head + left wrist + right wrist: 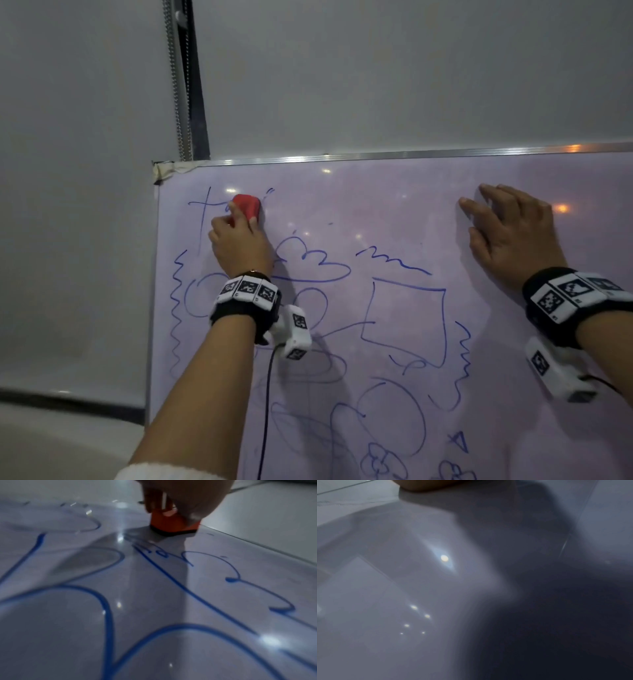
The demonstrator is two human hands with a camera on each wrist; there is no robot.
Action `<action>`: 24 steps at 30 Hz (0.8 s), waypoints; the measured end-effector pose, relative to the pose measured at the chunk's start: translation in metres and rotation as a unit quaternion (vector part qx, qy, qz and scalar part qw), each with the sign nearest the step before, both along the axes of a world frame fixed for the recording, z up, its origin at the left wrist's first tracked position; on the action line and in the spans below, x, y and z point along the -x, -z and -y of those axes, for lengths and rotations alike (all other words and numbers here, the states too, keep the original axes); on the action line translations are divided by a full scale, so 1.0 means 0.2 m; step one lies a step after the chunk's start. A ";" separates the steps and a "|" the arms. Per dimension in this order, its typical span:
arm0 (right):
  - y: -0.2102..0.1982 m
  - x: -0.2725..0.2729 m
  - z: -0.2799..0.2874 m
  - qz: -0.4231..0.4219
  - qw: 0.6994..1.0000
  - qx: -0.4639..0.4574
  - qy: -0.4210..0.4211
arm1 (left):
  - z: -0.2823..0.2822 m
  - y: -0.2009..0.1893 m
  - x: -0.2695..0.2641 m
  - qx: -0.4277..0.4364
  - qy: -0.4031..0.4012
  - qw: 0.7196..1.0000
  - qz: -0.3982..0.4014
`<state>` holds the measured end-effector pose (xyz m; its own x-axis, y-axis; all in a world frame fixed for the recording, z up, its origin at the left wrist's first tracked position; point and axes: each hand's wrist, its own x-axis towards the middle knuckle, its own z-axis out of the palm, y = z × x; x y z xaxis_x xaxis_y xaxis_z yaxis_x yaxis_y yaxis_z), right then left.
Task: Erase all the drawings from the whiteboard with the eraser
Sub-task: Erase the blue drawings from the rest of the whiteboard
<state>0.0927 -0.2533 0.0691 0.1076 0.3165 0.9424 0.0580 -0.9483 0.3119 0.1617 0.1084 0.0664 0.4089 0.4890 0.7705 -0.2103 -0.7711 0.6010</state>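
A whiteboard [394, 219] with a metal frame stands against the wall. It carries several blue marker drawings [406, 318]: a cloud, a square, zigzags, circles, flowers. My left hand [239, 236] grips a red eraser [247, 205] and presses it on the board near the top left corner, over a blue cross. In the left wrist view the eraser [171, 524] shows its black felt flat on the board [154, 595]. My right hand [507, 226] lies flat with straight fingers on a bare upper right part of the board [402, 588].
A taped corner [164, 169] marks the board's top left. A grey wall with a dark vertical rail and a chain [180, 85] rises behind. The board's upper middle strip shows only faint smudges. A cable [265, 411] hangs from my left wrist camera.
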 end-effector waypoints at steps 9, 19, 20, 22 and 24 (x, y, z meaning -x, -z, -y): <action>0.00 -0.02 0.03 0.010 1.000 0.007 0.005 | 0.17 0.16 0.06 -0.273 0.063 0.952 0.127; 0.05 -0.13 -0.21 0.095 0.985 -0.143 -0.015 | 0.03 0.08 0.04 -0.172 0.017 0.985 0.029; 0.05 -0.13 -0.21 0.097 0.985 -0.142 -0.016 | 0.00 0.06 0.04 -0.118 0.010 0.993 0.000; 0.05 -0.13 -0.20 0.103 0.984 -0.142 -0.020 | -0.03 0.04 0.03 -0.036 -0.018 0.999 -0.029; 0.06 -0.14 -0.21 0.101 0.985 -0.139 -0.024 | 0.02 0.03 0.06 -0.076 -0.013 0.997 -0.014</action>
<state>0.1205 -0.2113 0.0573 -0.0994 0.0433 0.9941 0.0687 -0.9964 0.0503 0.1497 0.1041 0.0613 0.4211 0.3786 0.8242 -0.1740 -0.8581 0.4831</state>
